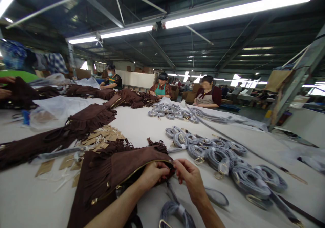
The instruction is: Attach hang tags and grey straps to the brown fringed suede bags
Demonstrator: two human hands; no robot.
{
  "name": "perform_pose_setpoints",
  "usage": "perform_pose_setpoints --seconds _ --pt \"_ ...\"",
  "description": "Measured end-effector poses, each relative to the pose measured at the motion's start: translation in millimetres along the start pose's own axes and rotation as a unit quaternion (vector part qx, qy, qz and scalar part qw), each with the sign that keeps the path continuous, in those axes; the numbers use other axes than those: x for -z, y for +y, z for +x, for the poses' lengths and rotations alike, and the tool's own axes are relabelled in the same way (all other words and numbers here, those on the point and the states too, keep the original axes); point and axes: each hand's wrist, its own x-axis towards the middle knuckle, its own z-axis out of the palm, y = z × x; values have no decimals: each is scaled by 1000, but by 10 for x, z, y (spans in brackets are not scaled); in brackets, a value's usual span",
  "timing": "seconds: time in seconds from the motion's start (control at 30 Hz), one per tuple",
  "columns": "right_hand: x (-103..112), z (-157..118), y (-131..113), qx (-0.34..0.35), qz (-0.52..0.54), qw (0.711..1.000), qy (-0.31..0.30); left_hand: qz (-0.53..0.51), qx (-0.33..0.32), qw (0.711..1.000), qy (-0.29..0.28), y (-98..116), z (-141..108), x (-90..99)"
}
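Observation:
A dark brown fringed suede-like bag (119, 168) lies in front of me with its gold zipper undone along the top. My left hand (155, 173) reaches over the zipper opening near the bag's right end, fingers curled together; what they grip is hidden. My right hand (187, 174) pinches the bag's right end, thumb and fingers pressed together at its edge. Just below the hands, a thin dark strap runs down to a coiled grey strap (166, 210) in clear wrapping with a gold buckle.
Several wrapped, coiled straps (210, 157) spread to the right. Brown paper tags (104, 136) with white strings lie behind the bag. More brown bags (88, 118) and clear plastic (61, 107) cover the left side. Co-workers sit across the white table (137, 121); another person's hands show at far left.

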Motion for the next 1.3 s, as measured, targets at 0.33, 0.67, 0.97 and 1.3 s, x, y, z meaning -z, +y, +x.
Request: perform_pose_setpoints --seconds 0.33,0.67,0.97,1.3 --pt "-96 -26 94 19 16 1000 -17 8 -51 998 -25 51 -80 -18" --pt "44 22 153 -9 -3 999 -51 -110 2 993 35 2 15 70" --pt "-40 -10 208 23 -60 996 -65 6 -98 993 60 45 -67 -15" --pt "-50 -24 216 14 -61 996 -70 69 -118 988 69 68 -82 -29"
